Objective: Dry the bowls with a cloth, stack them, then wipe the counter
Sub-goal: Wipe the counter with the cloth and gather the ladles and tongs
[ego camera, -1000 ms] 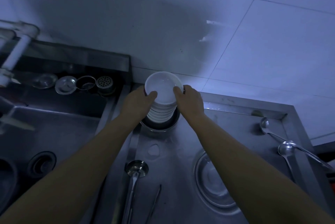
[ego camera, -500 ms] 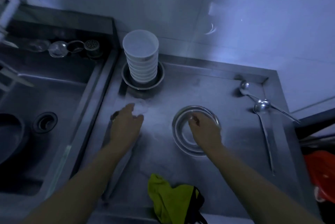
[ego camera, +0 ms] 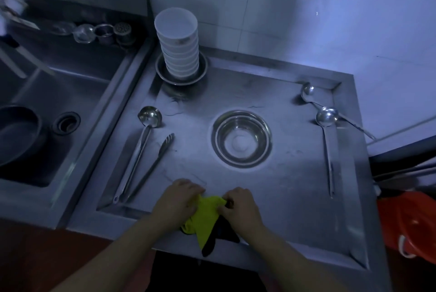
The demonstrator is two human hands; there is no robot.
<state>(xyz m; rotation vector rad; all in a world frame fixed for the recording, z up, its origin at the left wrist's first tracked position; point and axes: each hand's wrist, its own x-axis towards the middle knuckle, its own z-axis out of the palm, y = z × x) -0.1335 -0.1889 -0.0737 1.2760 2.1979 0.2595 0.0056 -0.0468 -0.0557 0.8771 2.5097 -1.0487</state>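
Observation:
A tall stack of white bowls (ego camera: 180,46) stands in a steel dish (ego camera: 162,74) at the back left of the steel counter (ego camera: 295,173). A yellow and black cloth (ego camera: 207,215) lies at the counter's front edge. My left hand (ego camera: 178,202) grips its left side and my right hand (ego camera: 240,206) pinches its right side. A single steel bowl (ego camera: 241,138) sits upright mid-counter, beyond both hands.
A ladle (ego camera: 141,147) and tongs (ego camera: 154,164) lie on the left of the counter, two ladles (ego camera: 326,131) on the right. A sink (ego camera: 47,107) with a dark pan (ego camera: 16,133) is to the left. An orange bucket (ego camera: 410,223) stands at the right.
Both hands left the stack of white bowls, passed over the counter and steel bowl, and came back to the front edge, where they now hold the cloth.

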